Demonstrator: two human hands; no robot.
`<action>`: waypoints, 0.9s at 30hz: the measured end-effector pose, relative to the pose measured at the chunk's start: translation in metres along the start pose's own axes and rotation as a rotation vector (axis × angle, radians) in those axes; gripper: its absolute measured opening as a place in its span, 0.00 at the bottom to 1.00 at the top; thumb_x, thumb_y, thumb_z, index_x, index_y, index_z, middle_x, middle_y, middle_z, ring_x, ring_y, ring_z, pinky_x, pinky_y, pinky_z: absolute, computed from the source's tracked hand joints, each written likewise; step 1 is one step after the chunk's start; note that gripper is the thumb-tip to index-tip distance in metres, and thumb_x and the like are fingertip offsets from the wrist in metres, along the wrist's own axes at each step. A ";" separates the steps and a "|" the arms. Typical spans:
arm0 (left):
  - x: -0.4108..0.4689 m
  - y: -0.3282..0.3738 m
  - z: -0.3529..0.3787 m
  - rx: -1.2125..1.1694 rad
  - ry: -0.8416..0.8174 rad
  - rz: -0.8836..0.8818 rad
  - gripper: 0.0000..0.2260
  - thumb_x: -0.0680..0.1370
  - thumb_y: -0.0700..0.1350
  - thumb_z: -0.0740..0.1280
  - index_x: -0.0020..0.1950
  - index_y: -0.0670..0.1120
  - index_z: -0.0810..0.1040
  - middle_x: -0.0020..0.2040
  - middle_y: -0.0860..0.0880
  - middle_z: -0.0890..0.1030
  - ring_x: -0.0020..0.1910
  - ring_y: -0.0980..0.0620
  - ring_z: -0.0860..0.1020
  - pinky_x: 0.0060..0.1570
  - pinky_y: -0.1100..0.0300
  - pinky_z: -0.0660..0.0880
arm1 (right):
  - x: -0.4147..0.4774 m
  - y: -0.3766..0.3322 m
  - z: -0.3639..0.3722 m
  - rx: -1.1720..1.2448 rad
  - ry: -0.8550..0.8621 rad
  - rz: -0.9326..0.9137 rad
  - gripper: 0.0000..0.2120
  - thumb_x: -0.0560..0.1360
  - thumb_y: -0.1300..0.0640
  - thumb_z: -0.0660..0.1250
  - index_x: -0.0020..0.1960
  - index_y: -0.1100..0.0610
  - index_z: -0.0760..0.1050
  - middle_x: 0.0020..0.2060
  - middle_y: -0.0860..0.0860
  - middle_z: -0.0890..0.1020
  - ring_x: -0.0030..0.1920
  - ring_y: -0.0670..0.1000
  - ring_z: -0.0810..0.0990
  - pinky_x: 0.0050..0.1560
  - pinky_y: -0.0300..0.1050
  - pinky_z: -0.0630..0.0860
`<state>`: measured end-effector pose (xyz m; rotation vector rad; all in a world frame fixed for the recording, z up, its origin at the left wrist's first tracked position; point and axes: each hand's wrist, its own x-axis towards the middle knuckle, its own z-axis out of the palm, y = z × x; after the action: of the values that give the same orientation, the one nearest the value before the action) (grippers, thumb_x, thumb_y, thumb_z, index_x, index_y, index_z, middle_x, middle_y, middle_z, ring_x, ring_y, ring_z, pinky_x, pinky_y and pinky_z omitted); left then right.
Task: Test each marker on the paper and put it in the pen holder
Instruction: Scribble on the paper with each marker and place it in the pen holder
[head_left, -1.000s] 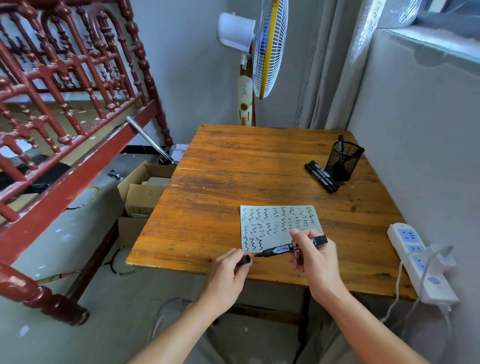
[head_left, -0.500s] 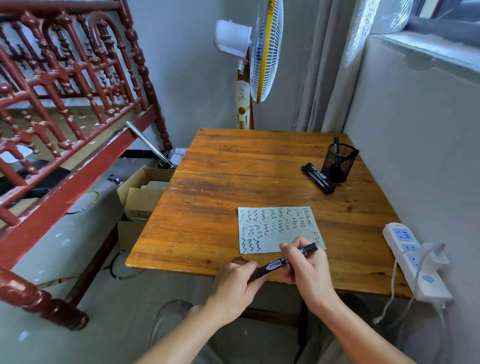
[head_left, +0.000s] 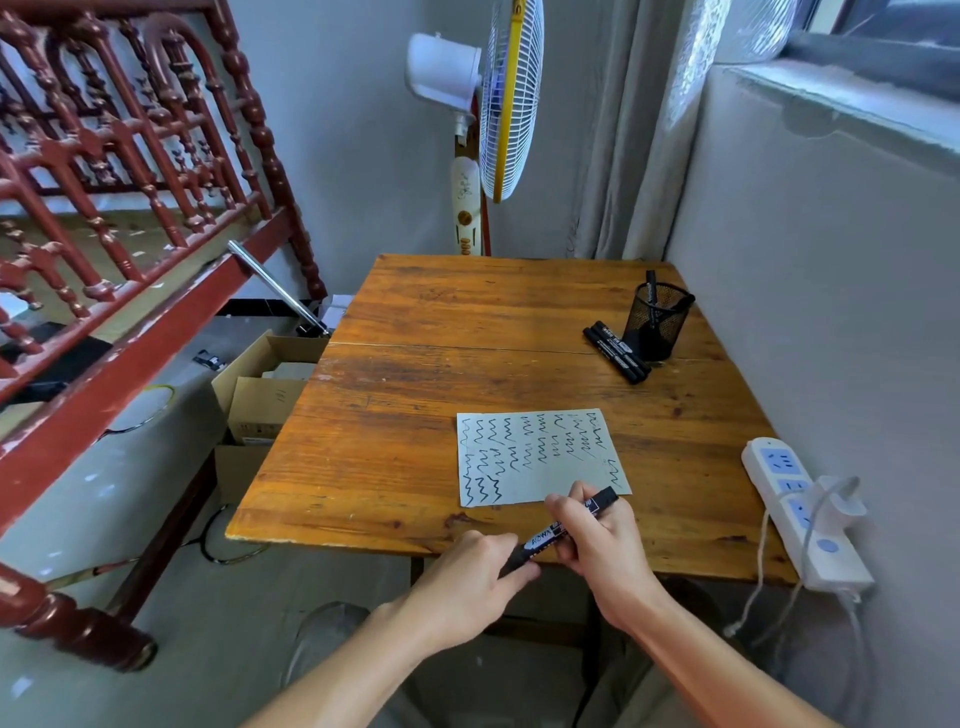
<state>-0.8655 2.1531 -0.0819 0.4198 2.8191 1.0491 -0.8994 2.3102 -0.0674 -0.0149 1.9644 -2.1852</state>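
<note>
A black marker (head_left: 563, 529) lies slanted between both hands at the table's near edge. My right hand (head_left: 602, 545) grips its barrel; my left hand (head_left: 470, 577) pinches its lower end, where the cap sits against the barrel. Just beyond lies the paper (head_left: 535, 457), covered in black squiggles. At the back right stands a black mesh pen holder (head_left: 655, 325) with one marker upright inside. Two more black markers (head_left: 618, 353) lie side by side on the wood just left of the holder.
The wooden table (head_left: 415, 415) sits against a grey wall on the right. A white power strip (head_left: 800, 509) with a plugged-in charger rests on its right edge. A standing fan (head_left: 498, 104) is behind, cardboard boxes (head_left: 265, 395) and a red bed frame (head_left: 130, 260) to the left.
The cap in my left hand has come onto the marker's tip; a second ago the two were apart. Both hands have drawn slightly back from the paper.
</note>
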 end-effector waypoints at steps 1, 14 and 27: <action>0.001 0.000 -0.001 0.008 -0.006 0.001 0.07 0.78 0.51 0.63 0.42 0.51 0.72 0.45 0.51 0.79 0.43 0.55 0.76 0.44 0.58 0.74 | 0.001 -0.001 0.000 0.006 -0.004 0.004 0.18 0.77 0.66 0.64 0.31 0.58 0.63 0.24 0.50 0.70 0.22 0.47 0.68 0.23 0.36 0.64; 0.038 -0.028 -0.015 0.402 0.279 0.076 0.20 0.78 0.52 0.63 0.67 0.46 0.68 0.61 0.50 0.75 0.58 0.53 0.73 0.56 0.60 0.68 | 0.039 -0.022 -0.020 0.077 0.282 0.150 0.05 0.77 0.55 0.68 0.46 0.56 0.77 0.28 0.47 0.76 0.24 0.42 0.70 0.26 0.35 0.65; 0.046 -0.087 -0.010 0.556 0.196 -0.201 0.36 0.73 0.71 0.41 0.73 0.50 0.58 0.75 0.48 0.59 0.74 0.49 0.53 0.70 0.49 0.46 | 0.217 -0.101 -0.107 -0.249 0.820 -0.110 0.12 0.77 0.49 0.65 0.53 0.57 0.79 0.48 0.53 0.84 0.44 0.51 0.78 0.44 0.42 0.69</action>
<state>-0.9308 2.0976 -0.1316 0.0668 3.2169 0.2675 -1.1412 2.3910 -0.0081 0.8823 2.6779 -2.1881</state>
